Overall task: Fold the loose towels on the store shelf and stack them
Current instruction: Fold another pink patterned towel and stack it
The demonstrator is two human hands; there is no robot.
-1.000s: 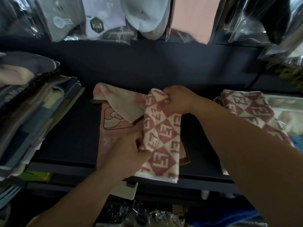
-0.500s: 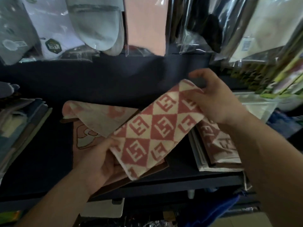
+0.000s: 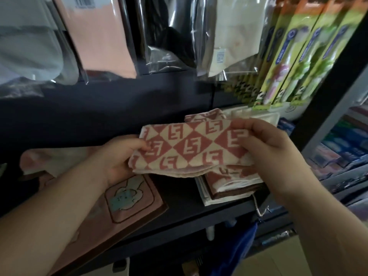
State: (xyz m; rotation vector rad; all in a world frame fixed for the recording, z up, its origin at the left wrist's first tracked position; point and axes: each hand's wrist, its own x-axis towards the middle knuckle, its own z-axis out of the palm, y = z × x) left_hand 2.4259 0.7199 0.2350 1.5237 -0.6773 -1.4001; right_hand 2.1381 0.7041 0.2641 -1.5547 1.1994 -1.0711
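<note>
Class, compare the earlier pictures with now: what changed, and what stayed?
The checked towel, now folded flat, was carried right to above the matching stack. Left hand and right hand still grip its ends; the pink towel stayed on the shelf.

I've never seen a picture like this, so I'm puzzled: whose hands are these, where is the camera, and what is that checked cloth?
There is no machine here. These are a person's two bare hands. The camera sits on the person's head and looks down, so you see what they see. The left hand and the right hand each pinch one end of a folded red-and-cream checked towel. They hold it over a stack of similar towels on the dark shelf. To the left lies a pink towel with a little animal picture. Shop packets hang above.
</note>
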